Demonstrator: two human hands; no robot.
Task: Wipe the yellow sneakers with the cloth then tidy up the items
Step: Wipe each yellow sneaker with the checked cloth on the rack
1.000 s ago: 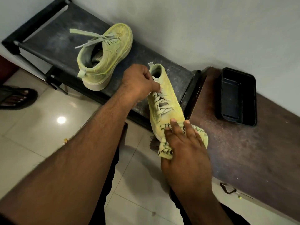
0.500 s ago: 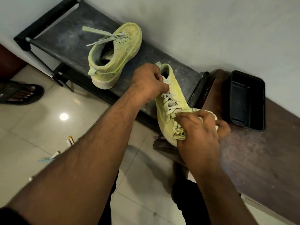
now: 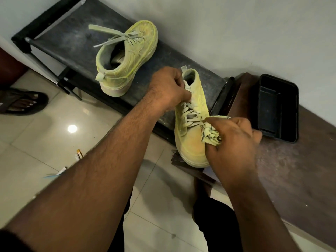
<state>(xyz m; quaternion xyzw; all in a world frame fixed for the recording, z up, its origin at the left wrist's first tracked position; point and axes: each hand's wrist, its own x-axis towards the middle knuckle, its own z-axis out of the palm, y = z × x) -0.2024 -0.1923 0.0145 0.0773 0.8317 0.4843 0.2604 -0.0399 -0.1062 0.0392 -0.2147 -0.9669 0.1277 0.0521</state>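
**Clamped on shoe and cloth**

Left hand (image 3: 170, 89) grips the near sneaker (image 3: 190, 122) by its collar at the shelf (image 3: 76, 50) edge; right hand (image 3: 231, 140) bunches the cloth (image 3: 211, 134) against its side. Its toe overhangs the floor, so a hard wipe could tip it off. Since a second ago, I've moved the cloth from toe to side. Second sneaker (image 3: 127, 59) waits untouched.

Pale yellow-green sneakers (image 3: 189, 128) with matching pale laces, yellow cloth (image 3: 211, 134) with dark squiggle pattern, black tray (image 3: 278, 108), dusty dark brown desk (image 3: 294, 175), black rack (image 3: 72, 42), cream floor tiles (image 3: 36, 142)
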